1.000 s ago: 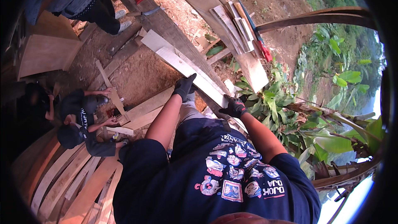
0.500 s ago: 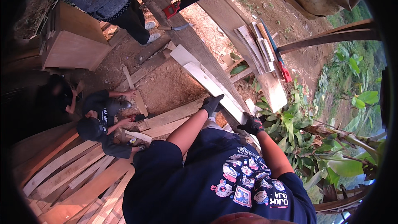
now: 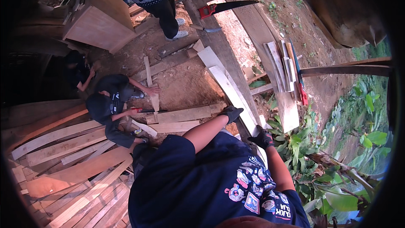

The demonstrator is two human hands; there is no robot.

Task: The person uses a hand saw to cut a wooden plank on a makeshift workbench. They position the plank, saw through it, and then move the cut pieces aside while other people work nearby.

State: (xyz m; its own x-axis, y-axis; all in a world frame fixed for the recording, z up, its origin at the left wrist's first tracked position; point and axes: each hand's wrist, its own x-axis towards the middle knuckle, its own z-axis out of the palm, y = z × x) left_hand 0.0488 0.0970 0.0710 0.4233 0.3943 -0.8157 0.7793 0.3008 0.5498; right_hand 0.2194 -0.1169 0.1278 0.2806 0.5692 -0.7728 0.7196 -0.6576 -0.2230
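A pale wooden board (image 3: 230,88) lies slanting in front of me, overlapping another light board (image 3: 206,58) on a long dark wooden beam (image 3: 234,55). My left hand (image 3: 232,114), in a black glove, is closed at the near-left edge of the pale board. At the board's near end my right hand (image 3: 262,138), in a black glove with red marks, is closed around its right side. Parts of the fingers of both hands are hidden.
A red-handled handsaw (image 3: 228,7) and a knife (image 3: 205,28) lie on the beam farther off. Another handsaw (image 3: 303,93) rests beside short offcuts (image 3: 278,65). At left a person (image 3: 114,97) crouches with a red-handled tool near stacked planks (image 3: 80,173); another person (image 3: 162,4) stands behind.
The view has shifted, so the scene sits farther right and lower. My hands stay at the pale board. The crouching person's arm now reaches over a wood strip.
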